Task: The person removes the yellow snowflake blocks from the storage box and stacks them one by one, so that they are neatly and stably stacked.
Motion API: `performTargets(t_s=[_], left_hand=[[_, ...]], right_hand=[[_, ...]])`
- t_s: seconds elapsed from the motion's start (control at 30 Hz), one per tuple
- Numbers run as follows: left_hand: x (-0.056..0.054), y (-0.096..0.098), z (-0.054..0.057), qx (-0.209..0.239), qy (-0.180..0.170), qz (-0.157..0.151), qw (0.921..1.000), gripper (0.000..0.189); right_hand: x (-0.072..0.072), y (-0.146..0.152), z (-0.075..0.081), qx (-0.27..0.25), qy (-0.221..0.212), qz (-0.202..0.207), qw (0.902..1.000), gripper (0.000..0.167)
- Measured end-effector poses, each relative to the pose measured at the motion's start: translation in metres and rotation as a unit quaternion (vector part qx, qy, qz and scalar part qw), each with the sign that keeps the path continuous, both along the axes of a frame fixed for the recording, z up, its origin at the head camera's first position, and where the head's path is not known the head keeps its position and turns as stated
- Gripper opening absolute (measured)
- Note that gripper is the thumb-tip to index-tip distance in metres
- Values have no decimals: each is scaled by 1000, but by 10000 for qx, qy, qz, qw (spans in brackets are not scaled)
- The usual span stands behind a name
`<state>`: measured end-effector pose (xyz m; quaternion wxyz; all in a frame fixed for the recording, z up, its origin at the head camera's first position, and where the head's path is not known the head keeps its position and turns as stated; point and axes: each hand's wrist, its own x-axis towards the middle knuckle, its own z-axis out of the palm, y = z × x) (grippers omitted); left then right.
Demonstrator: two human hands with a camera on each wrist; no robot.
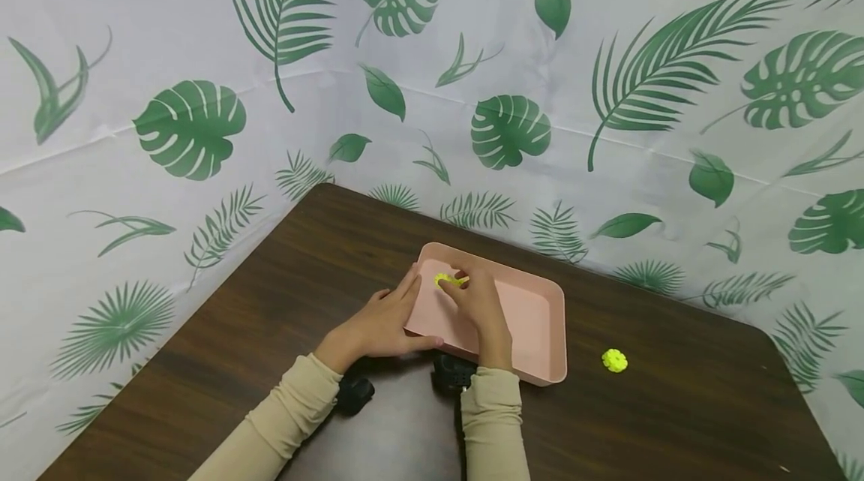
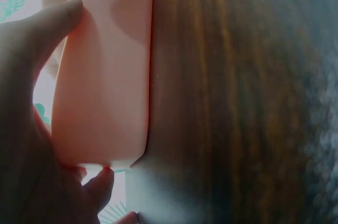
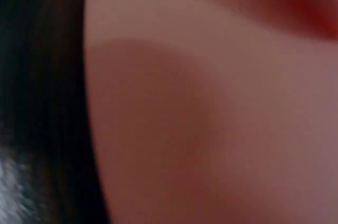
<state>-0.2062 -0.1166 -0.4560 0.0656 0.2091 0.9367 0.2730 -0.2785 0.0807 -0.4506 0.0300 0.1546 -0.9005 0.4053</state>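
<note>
- Table (image 1: 648, 421), dark brown wood grain, under everything you handle. Its surface may be slick, so a sideways push could set things skidding.
- Tray (image 1: 529, 320), pink, shallow, rectangular, upright on the table. Pressing hard on one end of its rim could tip it.
- Your left hand (image 1: 381, 323), fingers spread along the tray's left end, thumb at the near rim. It braces rather than clenches; if that contact loosens, the tray could shift.
- Your right hand (image 1: 481, 305), reaching over the near wall, thumb and fingers pinching a yellow piece (image 1: 441, 278). A low forearm could nudge the rim.
- Black wrist device (image 1: 451, 374), under your right wrist, just beside the near wall. It could snag there if you draw back low.
- Yellow scalloped disc (image 1: 614, 360), on the table right of the tray, well apart from both hands. A wide sweep of your arm could knock it away.
- Pinched yellow piece, inside the tray's left end, partly hidden by your fingers. Whether it touches the floor cannot be told; being small, it could slip from a fingertip hold.
</note>
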Motion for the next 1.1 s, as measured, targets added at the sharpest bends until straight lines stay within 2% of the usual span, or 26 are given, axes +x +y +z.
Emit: performTargets(t_s=[0.17, 0.37, 0.57, 0.8, 1.1], left_hand=[[0, 2, 3, -66, 20, -33, 10000, 117], [0, 2, 3, 14, 78, -31, 10000, 117], [-1, 2, 1, 3, 61, 13, 10000, 117], [1, 1, 0, 8, 3, 22, 10000, 115], [0, 1, 0, -2, 25, -5, 10000, 113]], right_hand=[[-2, -3, -6, 372, 16, -154, 9992, 39], [0, -7, -8, 707, -179, -255, 9970, 35], [2, -10, -8, 578, -218, -356, 9975, 30], [1, -9, -8, 415, -186, -232, 9987, 28], [0, -6, -8, 386, -267, -99, 9989, 35]])
